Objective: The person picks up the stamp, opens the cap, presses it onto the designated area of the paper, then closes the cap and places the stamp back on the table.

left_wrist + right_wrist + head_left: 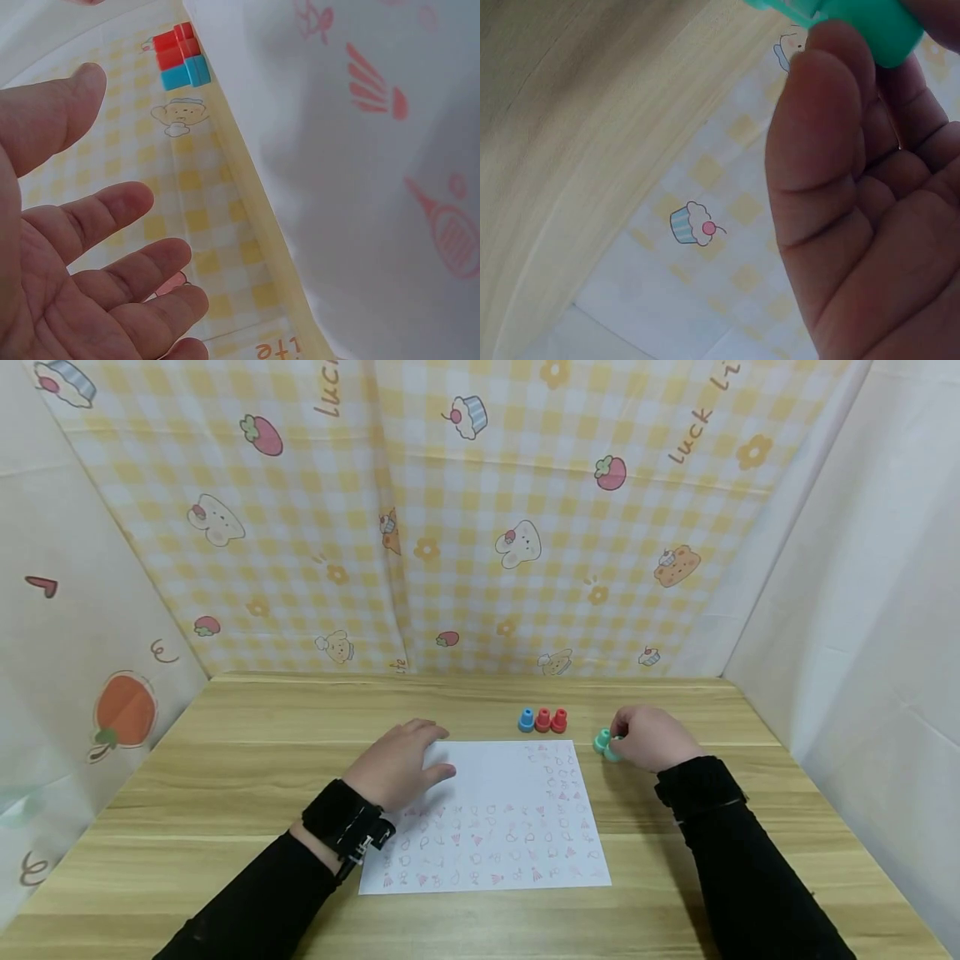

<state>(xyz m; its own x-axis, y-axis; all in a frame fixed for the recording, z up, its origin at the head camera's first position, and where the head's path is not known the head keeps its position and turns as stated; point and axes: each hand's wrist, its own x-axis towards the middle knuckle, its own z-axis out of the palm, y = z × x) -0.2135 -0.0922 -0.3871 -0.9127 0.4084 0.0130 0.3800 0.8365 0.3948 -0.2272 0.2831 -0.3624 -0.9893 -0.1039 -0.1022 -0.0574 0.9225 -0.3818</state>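
We are counting two green pieces, both sitting off the paper's right edge. The right hand (pixel 656 739) is pinching one, the held green piece (pixel 613 750), between thumb and fingers; we are not managing to tell whether its base is touching the table (pixel 225 785). The other green piece (pixel 602 740) is standing just beside it, on the side toward the paper. Farther left, beyond the paper's far edge, three more pieces are standing in a row: one blue piece (pixel 527 721) and two red pieces (pixel 551 721). We are seeing one white paper (pixel 487 777) lying flat, reddish motifs covering its near part and the right of its far part. The left hand (pixel 397 766) is holding nothing, its fingers spread wide over the far left corner. Two black sleeves (pixel 255 897) are covering the arms, and one yellow checked cloth (pixel 450 485) is hanging behind.
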